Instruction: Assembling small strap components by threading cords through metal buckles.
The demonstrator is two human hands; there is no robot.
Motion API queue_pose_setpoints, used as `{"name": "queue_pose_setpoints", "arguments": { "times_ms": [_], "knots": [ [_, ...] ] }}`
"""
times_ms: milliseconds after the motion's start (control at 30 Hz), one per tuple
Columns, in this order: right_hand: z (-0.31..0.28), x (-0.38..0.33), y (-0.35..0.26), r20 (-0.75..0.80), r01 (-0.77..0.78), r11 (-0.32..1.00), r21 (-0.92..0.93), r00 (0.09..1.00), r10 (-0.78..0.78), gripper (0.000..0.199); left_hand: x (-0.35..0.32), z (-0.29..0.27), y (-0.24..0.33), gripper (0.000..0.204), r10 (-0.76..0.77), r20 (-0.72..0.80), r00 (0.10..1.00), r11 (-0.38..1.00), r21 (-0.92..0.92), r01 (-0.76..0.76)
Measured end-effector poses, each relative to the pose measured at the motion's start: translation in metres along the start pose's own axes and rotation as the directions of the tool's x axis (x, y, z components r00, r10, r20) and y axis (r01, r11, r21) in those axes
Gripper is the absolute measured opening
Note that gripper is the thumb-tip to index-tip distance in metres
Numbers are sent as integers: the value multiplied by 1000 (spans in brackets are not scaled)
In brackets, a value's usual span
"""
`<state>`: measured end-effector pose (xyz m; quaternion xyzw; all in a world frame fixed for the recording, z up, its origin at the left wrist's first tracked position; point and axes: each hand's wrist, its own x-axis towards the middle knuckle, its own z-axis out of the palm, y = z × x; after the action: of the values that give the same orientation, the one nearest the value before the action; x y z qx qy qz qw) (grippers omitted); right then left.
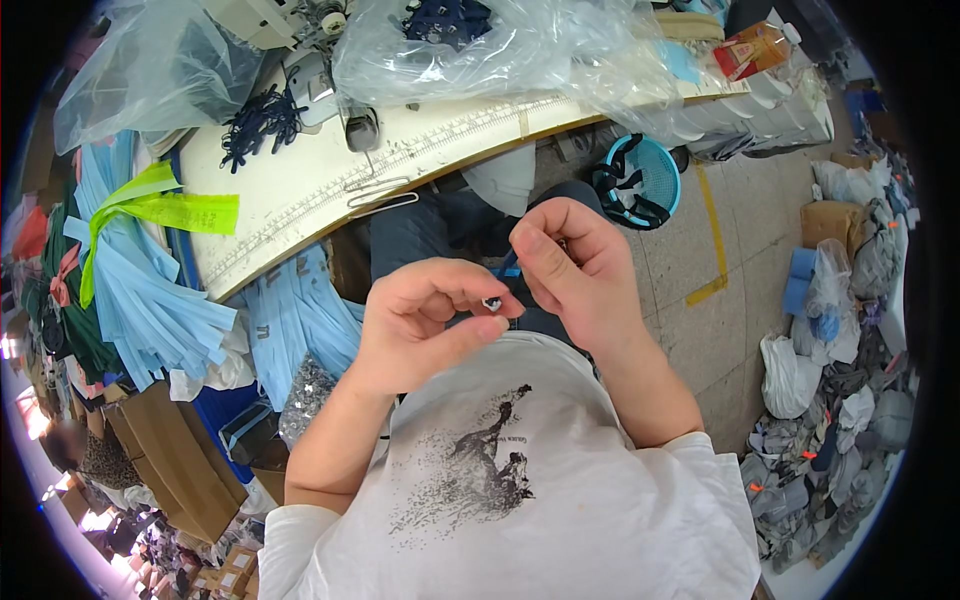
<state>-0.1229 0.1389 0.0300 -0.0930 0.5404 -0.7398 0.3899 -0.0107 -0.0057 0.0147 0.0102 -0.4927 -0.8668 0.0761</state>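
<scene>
My left hand (415,325) is closed in a pinch in front of my chest. Between its thumb and fingertips sits a small silver-and-black piece (491,303), too small to name. To its right, my right hand (585,265) is closed, thumb against curled fingers, on a narrow dark blue strip (508,265). Most of that strip is hidden by the fingers, so I cannot tell whether it joins the small piece. Beyond the hands, a pile of dark navy strips (262,122) lies on the white sewing table (420,150), beside the sewing machine's metal plate (312,88).
Clear plastic bags (520,60) cover the table's far side, one with navy pieces (447,20). Light blue strips (165,260) with a lime green band (160,205) hang at the left. A blue basket (655,180) stands beyond my right hand; grey cloth heaps (800,510) line the right.
</scene>
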Motion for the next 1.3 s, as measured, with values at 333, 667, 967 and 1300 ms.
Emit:
{"name": "queue_pose_setpoints", "arguments": {
  "times_ms": [333,667,967,1300],
  "knots": [
    [1,1,0,13,52,998,-38,999,-51,12,1,0,-2,11,-6,-169,986,1000,-7,5],
    [31,32,-29,21,124,973,-195,992,-122,16,-2,-18,2,18,129,-214,968,991,46,-122],
    [20,116,-86,1,278,960,-26,961,-278,18,0,-80,21,16,197,-617,762,958,286,-16],
    [-11,22,38,132,-449,851,271,894,429,18,50,-197,50,18,548,-322,772,-52,908,416]
  ]
}}
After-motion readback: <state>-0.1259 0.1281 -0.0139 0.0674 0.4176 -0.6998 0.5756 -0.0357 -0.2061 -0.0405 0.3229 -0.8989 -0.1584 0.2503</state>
